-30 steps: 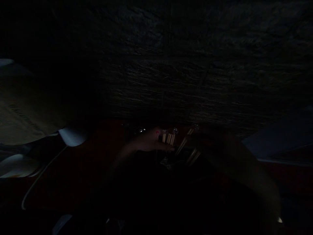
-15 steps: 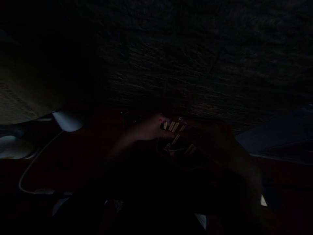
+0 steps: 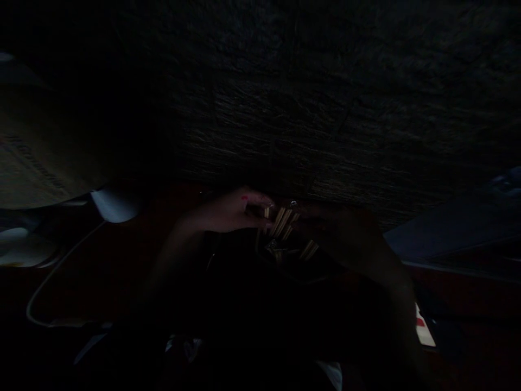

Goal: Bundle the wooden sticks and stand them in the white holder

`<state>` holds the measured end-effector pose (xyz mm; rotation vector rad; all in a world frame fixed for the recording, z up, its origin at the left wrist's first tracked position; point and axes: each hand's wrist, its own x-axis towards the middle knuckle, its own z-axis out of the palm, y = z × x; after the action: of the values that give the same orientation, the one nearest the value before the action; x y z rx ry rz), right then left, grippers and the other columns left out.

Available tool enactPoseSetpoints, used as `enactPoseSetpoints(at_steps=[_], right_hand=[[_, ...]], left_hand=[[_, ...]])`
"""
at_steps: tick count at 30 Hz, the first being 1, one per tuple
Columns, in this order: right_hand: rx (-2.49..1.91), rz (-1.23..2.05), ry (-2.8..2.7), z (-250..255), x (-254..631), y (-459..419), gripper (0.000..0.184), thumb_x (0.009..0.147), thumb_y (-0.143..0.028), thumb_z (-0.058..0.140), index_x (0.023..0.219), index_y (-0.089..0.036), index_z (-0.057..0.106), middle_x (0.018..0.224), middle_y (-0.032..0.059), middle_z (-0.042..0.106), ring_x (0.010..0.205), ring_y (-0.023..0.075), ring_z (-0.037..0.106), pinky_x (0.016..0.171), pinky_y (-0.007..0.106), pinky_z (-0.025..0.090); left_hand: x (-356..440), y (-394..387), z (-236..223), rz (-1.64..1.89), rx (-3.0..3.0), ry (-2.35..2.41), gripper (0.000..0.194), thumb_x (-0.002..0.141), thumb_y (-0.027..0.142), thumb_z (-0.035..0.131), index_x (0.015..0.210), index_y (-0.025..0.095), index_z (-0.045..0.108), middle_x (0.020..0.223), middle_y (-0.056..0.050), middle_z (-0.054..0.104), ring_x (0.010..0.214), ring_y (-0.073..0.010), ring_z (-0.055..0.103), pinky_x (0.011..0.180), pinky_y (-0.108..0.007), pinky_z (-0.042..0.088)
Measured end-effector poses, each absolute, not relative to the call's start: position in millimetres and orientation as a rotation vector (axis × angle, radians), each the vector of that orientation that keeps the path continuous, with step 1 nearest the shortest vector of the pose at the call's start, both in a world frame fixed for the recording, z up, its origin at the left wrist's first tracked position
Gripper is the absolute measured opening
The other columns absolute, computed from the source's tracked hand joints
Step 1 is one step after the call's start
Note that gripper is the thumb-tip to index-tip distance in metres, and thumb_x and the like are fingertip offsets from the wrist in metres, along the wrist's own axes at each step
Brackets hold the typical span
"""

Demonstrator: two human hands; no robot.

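Note:
The light is very dim. My left hand is closed, with thumb and fingers around slim pale-gold sticks. Close beside it on the right is my right hand, mostly in shadow, its fingertips at more gold sticks that slant between the two hands. A clear, shiny end glints at the top of the bunch. Below the hands, further sticks lie tilted over a dark shape with a faint curved rim, near a small shiny piece. What the sticks are I cannot make out.
A rough stone-like wall rises behind the reddish-brown surface. To the left are a brown printed bag or box, a white cup-like object and a pale cord. A white-and-red item lies at right.
My right hand has moved in towards my left, and sticks that were apart now sit together between them. The view has shifted slightly; the left hand keeps its grip.

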<state>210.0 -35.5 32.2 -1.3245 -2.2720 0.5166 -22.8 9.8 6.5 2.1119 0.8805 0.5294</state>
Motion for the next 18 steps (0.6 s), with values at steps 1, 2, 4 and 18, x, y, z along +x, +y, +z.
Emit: enactPoseSetpoints(at_steps=[1, 2, 4, 18], right_hand=[[-1.316, 0.508, -2.271, 32, 210, -36, 0.020, 0.087, -0.025, 0.062, 0.102, -0.030, 0.074, 0.098, -0.0009, 0.076, 0.080, 0.0195, 0.072, 0.069, 0.029, 0.057], [-1.306, 0.492, -2.266, 32, 210, -36, 0.021, 0.086, -0.025, 0.062, 0.104, -0.030, 0.074, 0.101, -0.0010, 0.076, 0.083, 0.0198, 0.072, 0.070, 0.029, 0.057], [-1.310, 0.472, -2.260, 32, 209, -37, 0.024, 0.086, -0.024, 0.063, 0.108, -0.030, 0.072, 0.107, -0.0009, 0.074, 0.089, 0.0211, 0.072, 0.074, 0.030, 0.057], [-1.236, 0.670, -2.186, 23, 200, -29, 0.023, 0.087, -0.021, 0.060, 0.104, -0.029, 0.073, 0.106, -0.0012, 0.075, 0.091, 0.0194, 0.071, 0.081, 0.032, 0.055]], left_hand=[[-23, 10, 7, 0.549, 2.114, 0.911, 0.023, 0.081, 0.025, 0.067, 0.101, 0.015, 0.069, 0.099, -0.004, 0.073, 0.090, -0.0168, 0.067, 0.080, -0.026, 0.049], [-23, 9, 7, 0.564, 2.118, 0.922, 0.022, 0.082, 0.025, 0.066, 0.101, 0.015, 0.069, 0.099, -0.004, 0.073, 0.090, -0.0171, 0.067, 0.081, -0.026, 0.049], [-21, 10, 6, 0.578, 2.139, 0.893, 0.020, 0.084, 0.027, 0.063, 0.099, 0.015, 0.070, 0.099, -0.005, 0.074, 0.091, -0.0173, 0.067, 0.082, -0.027, 0.049], [-16, 10, 6, 0.664, 2.001, 0.913, 0.019, 0.080, 0.028, 0.068, 0.092, 0.015, 0.074, 0.094, -0.004, 0.076, 0.087, -0.0192, 0.070, 0.077, -0.029, 0.053]])
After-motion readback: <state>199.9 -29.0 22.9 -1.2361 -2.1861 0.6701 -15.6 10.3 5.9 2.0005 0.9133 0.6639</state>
